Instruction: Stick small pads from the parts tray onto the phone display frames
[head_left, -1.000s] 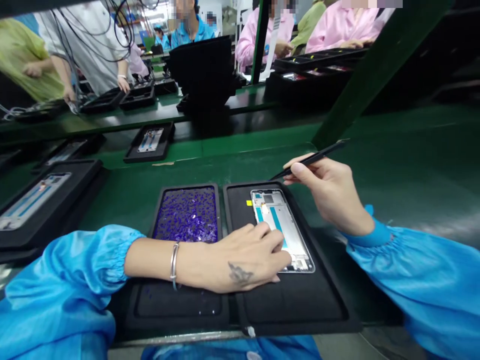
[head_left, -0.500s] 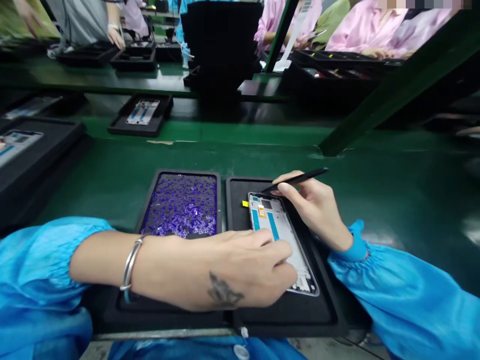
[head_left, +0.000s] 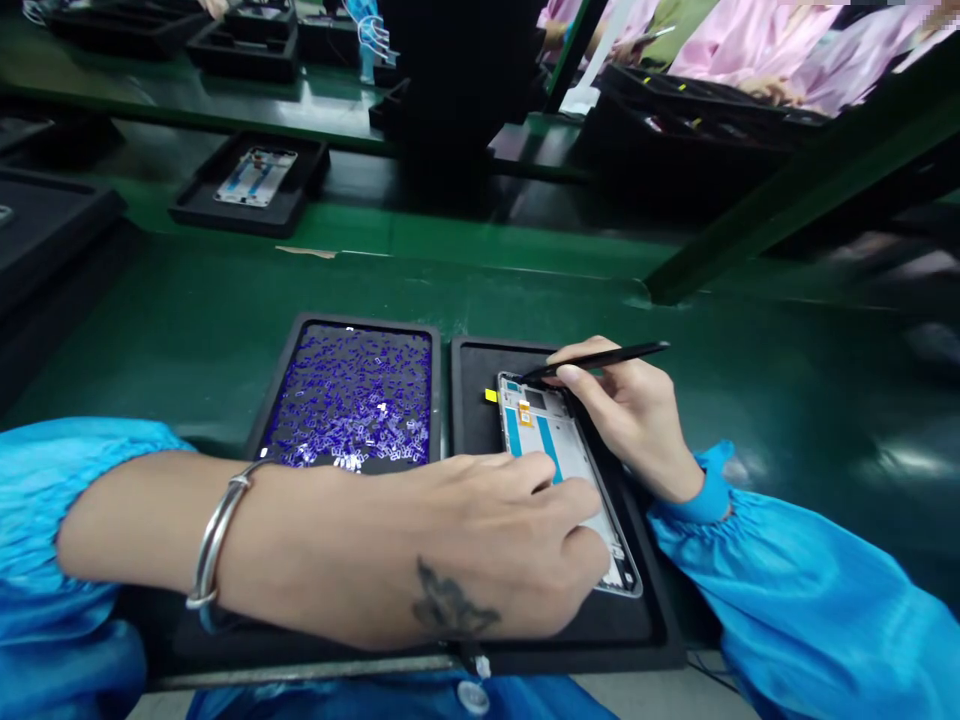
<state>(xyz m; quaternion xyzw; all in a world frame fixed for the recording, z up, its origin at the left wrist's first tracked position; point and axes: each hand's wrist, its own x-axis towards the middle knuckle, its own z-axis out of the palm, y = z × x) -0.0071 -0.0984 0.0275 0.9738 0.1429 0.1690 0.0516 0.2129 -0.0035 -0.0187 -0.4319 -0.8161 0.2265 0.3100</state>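
Observation:
A silver phone frame point(head_left: 577, 460) with blue strips and a small orange-and-white flex piece lies in a black tray point(head_left: 472, 356). My right hand point(head_left: 630, 410) pinches a slim black pen-like tool point(head_left: 622, 355) between thumb and fingers. The tool's lower end meets the frame's top edge; whether it is tweezers or a pry stick I cannot tell. Across the frame's lower left part lies my left hand point(head_left: 495, 550), fingers curled, fingertips hidden beneath it. A yellow tab point(head_left: 491, 396) sticks out at the frame's upper left.
Left of it, a second black tray point(head_left: 437, 390) is scattered with many tiny purple-edged pieces. Another tray point(head_left: 187, 210) with a phone frame stands farther back. A green post point(head_left: 720, 240) slants up at right. Dark stacked trays point(head_left: 457, 90) and people in pink are beyond.
The view has tipped down and shifted slightly, so the background sits higher. My left hand appears a little further right and lower. The right hand keeps the tool at the frame's top edge.

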